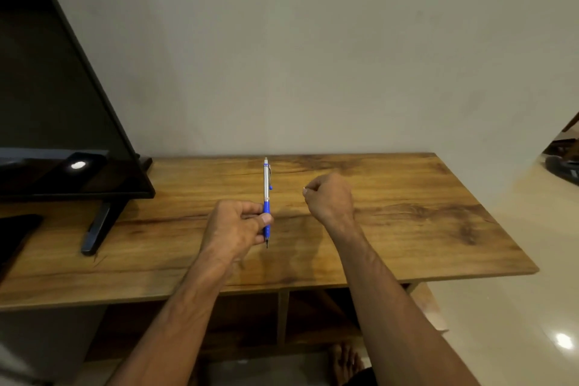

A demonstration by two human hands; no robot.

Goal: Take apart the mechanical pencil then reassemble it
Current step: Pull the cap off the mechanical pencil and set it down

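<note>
A mechanical pencil [266, 185] with a silver barrel, blue grip and blue clip stands nearly upright above the wooden table [407, 229], tip pointing down toward me. My left hand [235, 226] holds it by the blue grip between thumb and fingers. My right hand [329, 197] hovers to the right of the pencil, apart from it, with its fingers curled in a loose fist. Something small and pale shows at its fingertips; I cannot tell what it is.
A flat black screen [62, 103] on a dark stand [97, 229] fills the table's left side. A dark flat object [15, 235] lies at the far left edge. A plain wall rises behind the table. Open shelves sit under the tabletop, and glossy floor lies to the right.
</note>
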